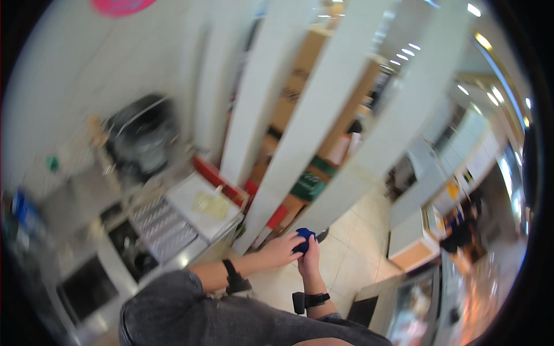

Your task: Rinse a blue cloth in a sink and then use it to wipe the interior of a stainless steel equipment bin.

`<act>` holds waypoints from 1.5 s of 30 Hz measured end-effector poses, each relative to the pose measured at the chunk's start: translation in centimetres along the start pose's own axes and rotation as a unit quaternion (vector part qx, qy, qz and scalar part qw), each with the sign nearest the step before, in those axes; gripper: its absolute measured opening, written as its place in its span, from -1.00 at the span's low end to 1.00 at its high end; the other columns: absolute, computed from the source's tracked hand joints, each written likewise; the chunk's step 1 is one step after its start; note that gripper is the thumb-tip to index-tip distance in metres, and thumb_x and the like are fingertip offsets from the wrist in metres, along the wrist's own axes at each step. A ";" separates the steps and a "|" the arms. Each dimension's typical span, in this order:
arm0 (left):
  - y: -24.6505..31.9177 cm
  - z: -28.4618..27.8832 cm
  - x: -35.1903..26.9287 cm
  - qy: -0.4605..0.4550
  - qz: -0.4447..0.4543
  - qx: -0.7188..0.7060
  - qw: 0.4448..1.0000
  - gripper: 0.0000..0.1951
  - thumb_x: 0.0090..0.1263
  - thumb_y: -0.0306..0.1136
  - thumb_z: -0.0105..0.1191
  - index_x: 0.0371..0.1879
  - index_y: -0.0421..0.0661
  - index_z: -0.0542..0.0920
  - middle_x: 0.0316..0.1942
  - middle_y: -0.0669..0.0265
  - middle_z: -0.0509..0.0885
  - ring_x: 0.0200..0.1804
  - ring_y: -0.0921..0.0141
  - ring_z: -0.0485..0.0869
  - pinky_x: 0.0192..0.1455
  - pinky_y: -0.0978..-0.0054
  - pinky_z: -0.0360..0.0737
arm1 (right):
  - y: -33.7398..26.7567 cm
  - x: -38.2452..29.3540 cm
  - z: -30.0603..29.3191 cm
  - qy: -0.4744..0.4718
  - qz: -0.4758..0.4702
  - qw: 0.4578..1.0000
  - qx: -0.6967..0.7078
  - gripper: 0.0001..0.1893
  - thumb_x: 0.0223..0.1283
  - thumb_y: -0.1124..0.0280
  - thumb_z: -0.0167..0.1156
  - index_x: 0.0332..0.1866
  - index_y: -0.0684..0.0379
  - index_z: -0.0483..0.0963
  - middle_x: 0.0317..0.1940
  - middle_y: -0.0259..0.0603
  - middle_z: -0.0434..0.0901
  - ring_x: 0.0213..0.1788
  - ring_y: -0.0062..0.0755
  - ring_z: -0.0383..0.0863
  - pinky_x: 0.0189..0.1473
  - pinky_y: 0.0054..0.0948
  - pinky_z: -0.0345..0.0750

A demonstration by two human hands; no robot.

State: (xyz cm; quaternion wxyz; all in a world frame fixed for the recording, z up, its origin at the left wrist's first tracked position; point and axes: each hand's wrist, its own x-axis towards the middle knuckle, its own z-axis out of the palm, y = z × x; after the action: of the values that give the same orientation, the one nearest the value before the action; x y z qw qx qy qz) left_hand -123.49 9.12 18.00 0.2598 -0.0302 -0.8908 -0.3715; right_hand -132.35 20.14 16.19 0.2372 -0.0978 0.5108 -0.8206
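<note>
A small dark blue bundle (305, 240), which looks like crumpled cloth, is held between both my hands in front of my body. The fingers of my left hand (283, 251) lie over its left side. My right hand (310, 258) grips it from below and right, with the thumb up along its edge. Each wrist wears a black strap with a small device on it. Blur and my fingers hide much of the bundle, so its exact kind is unclear.
To my left, a steel counter has dark sink openings (86, 287), a ridged metal drainer (164, 229) and a white board (199, 205) with a yellowish cloth (212, 205). White upright slats (298, 129) stand before cardboard boxes (298, 82). At right is a glass-fronted case (415, 307).
</note>
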 end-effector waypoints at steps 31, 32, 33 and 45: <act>32.3 -24.4 -71.6 0.738 -0.363 0.003 0.569 -0.85 0.40 -0.34 -0.06 -0.31 -0.13 0.54 -0.48 0.57 0.45 -0.42 0.68 0.35 -0.39 0.68 0.29 | 20.5 -55.9 35.4 -0.677 0.429 0.595 -0.058 -0.61 0.41 0.09 -0.26 0.06 0.09 0.39 -0.10 -0.22 0.51 -0.11 -0.33 0.55 -0.07 -0.24 0.53; 32.9 -25.5 -73.5 0.749 -0.357 -0.003 0.558 -0.85 0.39 -0.33 -0.05 -0.32 -0.12 0.54 -0.48 0.58 0.44 -0.42 0.68 0.34 -0.40 0.67 0.27 | 20.8 -57.8 37.1 -0.663 0.447 0.599 -0.039 -0.60 0.41 0.10 -0.28 0.11 0.09 0.36 -0.08 -0.20 0.50 -0.08 -0.30 0.54 -0.04 -0.21 0.52; 33.5 -26.6 -75.2 0.758 -0.353 -0.008 0.549 -0.85 0.39 -0.32 -0.05 -0.32 -0.10 0.54 -0.48 0.58 0.44 -0.43 0.68 0.34 -0.41 0.67 0.26 | 21.3 -59.5 38.6 -0.647 0.465 0.604 -0.020 -0.58 0.42 0.10 -0.30 0.16 0.10 0.33 -0.06 -0.17 0.50 -0.06 -0.26 0.54 -0.01 -0.19 0.50; 28.9 -40.7 -86.3 0.760 -0.163 -0.219 0.589 -0.87 0.38 -0.43 -0.10 -0.22 -0.17 0.51 -0.15 0.27 0.57 -0.01 0.33 0.50 0.14 0.18 0.41 | 42.5 -76.0 49.9 -0.462 0.708 0.525 -0.103 -0.36 0.32 -0.16 -0.48 0.31 0.05 0.16 0.35 -0.16 0.12 0.38 -0.06 0.04 0.30 0.23 -0.11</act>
State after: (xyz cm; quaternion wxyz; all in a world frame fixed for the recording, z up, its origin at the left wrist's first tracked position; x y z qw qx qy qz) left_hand -23.98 14.45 18.79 0.7630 0.3533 -0.2510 -0.4796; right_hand -33.90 2.25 7.70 0.9311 -0.0933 0.3117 -0.1651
